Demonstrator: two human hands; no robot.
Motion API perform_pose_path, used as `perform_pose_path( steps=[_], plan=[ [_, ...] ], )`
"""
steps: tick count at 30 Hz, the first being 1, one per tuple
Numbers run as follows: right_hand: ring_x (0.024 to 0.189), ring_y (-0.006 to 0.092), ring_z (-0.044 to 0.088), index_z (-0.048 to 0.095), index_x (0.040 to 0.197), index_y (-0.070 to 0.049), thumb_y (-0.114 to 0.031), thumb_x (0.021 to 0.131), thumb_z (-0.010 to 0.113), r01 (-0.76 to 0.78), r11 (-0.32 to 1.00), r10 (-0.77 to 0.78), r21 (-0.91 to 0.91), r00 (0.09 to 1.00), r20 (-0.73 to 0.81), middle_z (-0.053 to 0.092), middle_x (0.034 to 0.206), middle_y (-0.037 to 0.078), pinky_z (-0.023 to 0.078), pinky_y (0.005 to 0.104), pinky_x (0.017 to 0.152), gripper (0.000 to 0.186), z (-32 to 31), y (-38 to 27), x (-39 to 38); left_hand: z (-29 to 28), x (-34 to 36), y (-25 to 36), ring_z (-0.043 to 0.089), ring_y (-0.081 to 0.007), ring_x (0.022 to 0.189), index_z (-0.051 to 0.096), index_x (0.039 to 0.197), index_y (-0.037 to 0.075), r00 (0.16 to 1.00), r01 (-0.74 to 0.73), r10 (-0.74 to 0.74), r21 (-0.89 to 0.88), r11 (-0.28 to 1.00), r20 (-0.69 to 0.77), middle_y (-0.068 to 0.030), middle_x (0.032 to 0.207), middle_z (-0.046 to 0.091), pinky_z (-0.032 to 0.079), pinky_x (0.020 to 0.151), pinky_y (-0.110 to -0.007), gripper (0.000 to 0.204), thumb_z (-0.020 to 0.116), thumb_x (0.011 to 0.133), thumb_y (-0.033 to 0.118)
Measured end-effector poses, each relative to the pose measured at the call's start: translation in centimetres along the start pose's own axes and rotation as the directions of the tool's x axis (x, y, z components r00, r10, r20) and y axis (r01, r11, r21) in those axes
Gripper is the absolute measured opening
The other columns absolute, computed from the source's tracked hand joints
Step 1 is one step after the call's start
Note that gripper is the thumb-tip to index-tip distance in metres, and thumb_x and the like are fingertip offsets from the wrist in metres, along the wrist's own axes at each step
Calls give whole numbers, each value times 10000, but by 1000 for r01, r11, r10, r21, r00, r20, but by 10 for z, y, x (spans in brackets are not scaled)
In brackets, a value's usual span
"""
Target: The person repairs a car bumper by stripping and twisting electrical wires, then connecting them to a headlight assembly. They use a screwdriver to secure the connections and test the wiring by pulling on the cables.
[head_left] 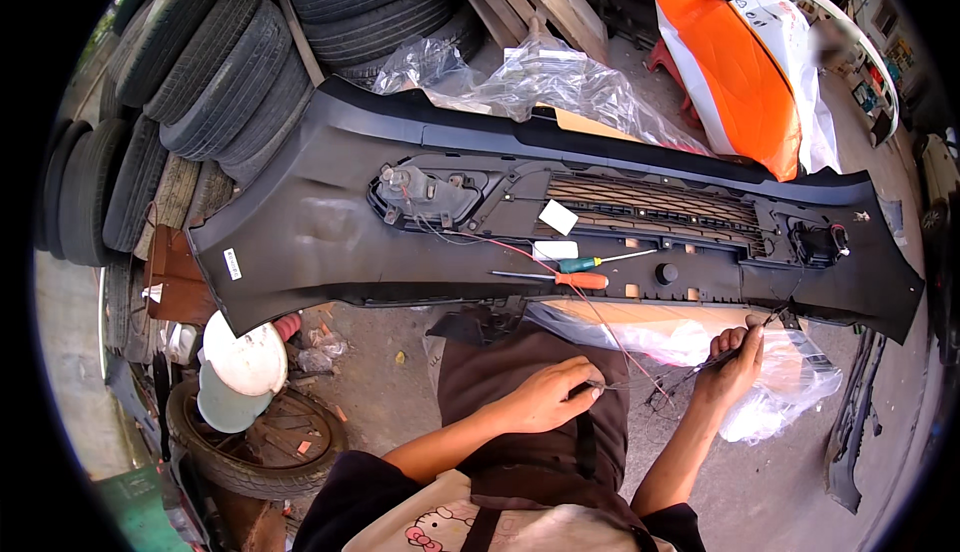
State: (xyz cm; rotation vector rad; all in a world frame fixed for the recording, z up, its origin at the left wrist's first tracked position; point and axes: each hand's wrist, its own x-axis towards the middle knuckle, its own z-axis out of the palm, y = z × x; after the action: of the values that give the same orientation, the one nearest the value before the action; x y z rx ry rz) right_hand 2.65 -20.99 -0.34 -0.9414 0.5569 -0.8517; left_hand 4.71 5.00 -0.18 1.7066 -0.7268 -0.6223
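A black car bumper (290,222) lies inner side up before me. My left hand (552,395) is closed, pinching one end of a thin dark wiring harness (655,384) above my lap. My right hand (732,360) is closed round the same harness farther right, below the bumper's near edge. Dark strands run up from it toward the round lamp (818,242) at the bumper's right. A red wire (600,314) crosses from the left lamp (405,187) down between my hands. An orange-handled screwdriver (582,280) and a green-handled screwdriver (580,265) rest on the bumper.
Tyres (230,72) are stacked at the far left. A wheel (255,447) lies on the floor at the left, beside a white round lid (245,352). Clear plastic wrap (780,392) lies below the bumper. An orange panel (730,62) stands at the back, and a black strip (850,432) lies at right.
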Motion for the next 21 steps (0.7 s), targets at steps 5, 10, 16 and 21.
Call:
perform_pose_path(
  steps=[5,10,16,21],
  plan=[
    [574,117,480,498,1149,36,-225,985,513,26,993,-6,-111,984,178,517,694,54,380,239,504,308,13,-6,-3,-5,3,-7,591,-138,779,546,1019,22,996,59,-70,-166,984,-62,-61,913,633,459,640,-277,215,484,989,226],
    [638,160,572,446,1236,42,-194,965,540,-43,966,142,-255,911,387,600,759,102,478,259,600,372,26,-1,-21,-7,9,-8,626,-128,713,501,1057,16,976,194,-216,-376,906,-16,-70,840,629,468,575,-268,213,450,1002,215],
    [610,164,567,476,1164,25,-205,985,491,-208,921,345,-329,827,444,602,737,115,460,264,566,292,35,18,-47,-9,14,-8,613,-191,672,509,1010,19,979,201,-203,-228,953,18,-89,768,613,481,643,-332,146,466,983,155],
    [533,134,508,529,1091,-1,-177,988,478,-195,929,297,-314,900,320,557,670,70,424,242,509,210,30,28,-37,-6,8,-8,614,-251,717,522,1000,15,995,104,-104,-67,992,-6,-106,787,604,476,682,-358,114,491,964,118]
  ],
)
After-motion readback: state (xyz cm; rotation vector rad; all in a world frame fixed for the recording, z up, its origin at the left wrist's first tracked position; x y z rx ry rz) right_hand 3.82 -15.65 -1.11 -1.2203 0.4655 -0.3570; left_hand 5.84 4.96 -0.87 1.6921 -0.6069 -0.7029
